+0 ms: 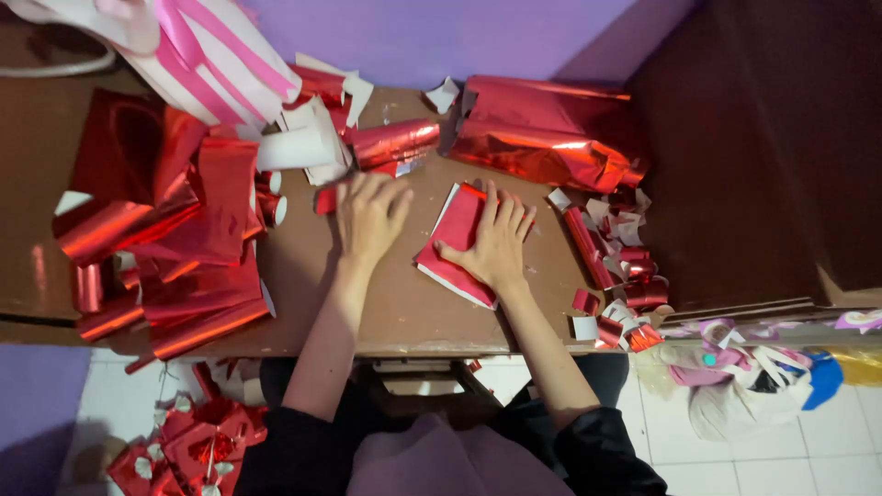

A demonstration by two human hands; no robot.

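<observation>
My right hand point(493, 238) lies flat on a folded piece of red foil paper point(451, 241) with a white underside, pressing it onto the brown table point(386, 303). To its left, my left hand point(368, 213) rests on the table with fingers spread. Its fingertips reach a small red foil scrap point(325, 200) near a foil roll point(395, 143). It holds nothing.
Crumpled red foil sheets point(175, 230) pile up on the left and a large one point(542, 138) lies at the back right. Foil and white paper scraps point(616, 266) litter the right edge. A pink-and-white striped bag point(207, 55) sits at the back left. More red scraps point(188, 450) lie on the floor.
</observation>
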